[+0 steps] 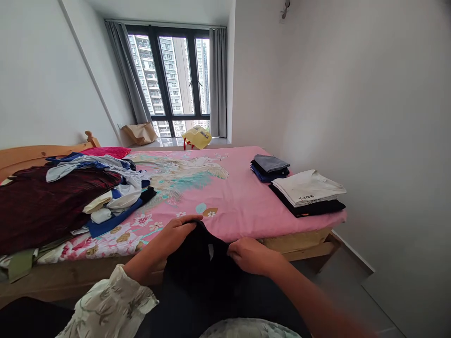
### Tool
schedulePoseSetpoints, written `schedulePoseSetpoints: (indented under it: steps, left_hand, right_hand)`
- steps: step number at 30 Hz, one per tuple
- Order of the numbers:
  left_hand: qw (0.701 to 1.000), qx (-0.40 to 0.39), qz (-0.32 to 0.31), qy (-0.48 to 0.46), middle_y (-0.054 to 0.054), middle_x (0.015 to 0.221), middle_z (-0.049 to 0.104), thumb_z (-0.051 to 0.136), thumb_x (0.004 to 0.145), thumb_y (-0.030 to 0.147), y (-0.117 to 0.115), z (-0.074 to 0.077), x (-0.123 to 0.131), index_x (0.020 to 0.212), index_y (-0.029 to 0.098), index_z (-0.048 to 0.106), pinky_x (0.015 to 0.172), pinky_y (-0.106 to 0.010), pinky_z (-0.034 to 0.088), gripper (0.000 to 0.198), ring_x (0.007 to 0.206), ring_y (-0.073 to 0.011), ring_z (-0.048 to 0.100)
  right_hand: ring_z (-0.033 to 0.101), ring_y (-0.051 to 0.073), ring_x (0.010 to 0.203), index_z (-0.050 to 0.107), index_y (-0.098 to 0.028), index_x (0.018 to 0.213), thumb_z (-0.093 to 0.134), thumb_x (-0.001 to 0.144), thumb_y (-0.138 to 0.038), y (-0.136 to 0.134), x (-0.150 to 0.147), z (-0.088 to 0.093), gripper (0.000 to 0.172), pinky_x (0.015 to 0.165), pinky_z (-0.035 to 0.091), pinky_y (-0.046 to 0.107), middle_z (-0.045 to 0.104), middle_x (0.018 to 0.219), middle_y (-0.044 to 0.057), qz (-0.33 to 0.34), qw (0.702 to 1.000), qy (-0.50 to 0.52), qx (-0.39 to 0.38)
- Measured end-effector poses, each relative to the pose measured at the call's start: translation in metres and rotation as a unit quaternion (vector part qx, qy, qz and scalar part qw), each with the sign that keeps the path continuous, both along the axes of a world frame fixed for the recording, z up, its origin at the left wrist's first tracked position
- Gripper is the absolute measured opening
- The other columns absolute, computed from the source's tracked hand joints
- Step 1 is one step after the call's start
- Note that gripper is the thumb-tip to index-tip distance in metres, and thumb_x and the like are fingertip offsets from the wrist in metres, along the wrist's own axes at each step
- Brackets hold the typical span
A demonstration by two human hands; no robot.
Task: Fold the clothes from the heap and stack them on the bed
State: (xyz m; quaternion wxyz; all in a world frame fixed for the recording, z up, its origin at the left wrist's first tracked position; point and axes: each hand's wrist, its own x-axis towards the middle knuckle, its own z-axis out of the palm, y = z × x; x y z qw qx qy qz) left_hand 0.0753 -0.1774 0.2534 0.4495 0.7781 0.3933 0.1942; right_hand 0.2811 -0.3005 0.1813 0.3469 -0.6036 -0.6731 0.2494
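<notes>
A black garment (pixel 200 263) with a small white label inside its upper edge hangs between my hands, in front of the bed's near side. My left hand (pixel 178 234) grips its edge on the left, thumb laid along the top. On the right, my right hand (pixel 252 254) pinches the same edge, fingers curled in. The lower part of the garment falls toward my lap, and its full shape is hidden, so I cannot tell its exact kind.
The bed (pixel 232 202) has a pink floral sheet. A heap of loose clothes (pixel 52 202) lies at left. Folded dark clothes (pixel 269 164) and a folded white and black stack (pixel 308 188) sit at right. A yellow bag (pixel 197 137) and a paper bag (pixel 141 134) rest by the window.
</notes>
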Motion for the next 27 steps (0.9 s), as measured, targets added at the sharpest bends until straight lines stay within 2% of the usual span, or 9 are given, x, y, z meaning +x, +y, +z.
schedulePoseSetpoints:
  steps: [3,6,8,11,14,17,20,24,27]
  left_hand:
    - [0.995,-0.083,0.028,-0.046,-0.004,0.081,0.073,0.056,0.068,0.032,0.000,0.000,0.000,0.113,0.014,0.067,0.057,-0.025,0.044,0.050,0.066,-0.0177,0.063]
    - [0.983,-0.144,0.050,-0.101,-0.003,0.075,0.071,0.058,0.065,0.028,-0.007,0.002,0.000,0.115,0.014,0.065,0.051,-0.023,0.040,0.053,0.058,-0.0144,0.059]
    - [0.976,-0.166,0.055,-0.131,-0.002,0.075,0.070,0.059,0.065,0.027,-0.012,0.003,0.001,0.116,0.015,0.064,0.051,-0.022,0.040,0.053,0.057,-0.0134,0.059]
    - [0.971,-0.175,0.045,-0.153,-0.001,0.075,0.069,0.060,0.065,0.028,-0.015,0.005,0.001,0.117,0.016,0.063,0.049,-0.021,0.038,0.053,0.055,-0.0116,0.057]
    - [0.979,-0.155,0.035,-0.127,0.000,0.074,0.068,0.060,0.062,0.025,-0.006,0.011,-0.002,0.120,0.017,0.062,0.049,-0.020,0.037,0.059,0.056,-0.0109,0.055]
    - [0.994,-0.073,0.049,-0.062,-0.001,0.075,0.068,0.052,0.050,0.014,0.019,0.020,-0.008,0.113,0.014,0.066,0.051,-0.020,0.037,0.065,0.062,-0.0134,0.057]
    - [0.998,-0.013,0.056,0.021,-0.001,0.068,0.066,0.047,0.043,0.014,0.052,0.037,-0.014,0.098,0.013,0.071,0.048,-0.021,0.037,0.060,0.058,-0.0145,0.055]
    - [0.993,0.038,0.017,0.108,0.001,0.057,0.060,0.050,0.047,0.017,0.079,0.076,-0.017,0.094,0.017,0.072,0.040,-0.021,0.037,0.053,0.050,-0.0154,0.053]
    - [0.986,0.059,0.013,0.153,-0.001,0.057,0.062,0.052,0.050,0.019,0.081,0.112,-0.013,0.094,0.019,0.072,0.036,-0.020,0.037,0.048,0.050,-0.0187,0.059]
  right_hand:
    - [0.052,0.013,0.061,0.062,-0.020,0.079,0.054,0.082,-0.033,-0.013,0.010,0.013,0.015,0.058,0.031,0.025,0.062,0.068,0.001,-0.094,0.992,-0.074,-0.042]
    - [0.058,0.015,0.070,0.058,-0.021,0.102,0.058,0.080,-0.046,-0.024,0.002,-0.010,0.034,0.059,0.032,0.024,0.066,0.078,0.001,-0.138,0.983,-0.072,-0.096]
    - [0.059,0.017,0.071,0.058,-0.021,0.104,0.062,0.076,-0.049,-0.028,-0.012,-0.041,0.040,0.058,0.031,0.024,0.067,0.079,0.001,-0.128,0.982,-0.059,-0.124]
    - [0.061,0.017,0.070,0.063,-0.020,0.092,0.059,0.078,-0.037,-0.025,-0.028,-0.082,0.023,0.058,0.031,0.024,0.068,0.078,0.002,-0.135,0.978,-0.053,-0.150]
    - [0.061,0.016,0.072,0.066,-0.018,0.082,0.048,0.080,-0.020,-0.011,-0.011,-0.081,0.018,0.061,0.034,0.023,0.068,0.078,0.003,-0.169,0.974,-0.048,-0.141]
    - [0.060,0.015,0.068,0.065,-0.017,0.081,0.048,0.078,-0.021,0.005,0.036,-0.033,0.018,0.060,0.034,0.024,0.067,0.074,0.004,-0.215,0.969,-0.070,-0.101]
    - [0.058,0.015,0.063,0.062,-0.017,0.079,0.048,0.079,-0.027,0.013,0.078,0.040,0.018,0.059,0.032,0.024,0.066,0.069,0.003,-0.250,0.962,-0.100,-0.052]
    - [0.059,0.013,0.061,0.064,-0.021,0.093,0.049,0.077,-0.026,0.015,0.097,0.131,0.023,0.061,0.034,0.025,0.068,0.073,0.001,-0.272,0.945,-0.179,0.012]
    - [0.059,0.013,0.055,0.065,-0.023,0.095,0.048,0.075,-0.022,0.019,0.103,0.173,0.026,0.062,0.038,0.026,0.068,0.068,-0.001,-0.257,0.949,-0.181,-0.011]
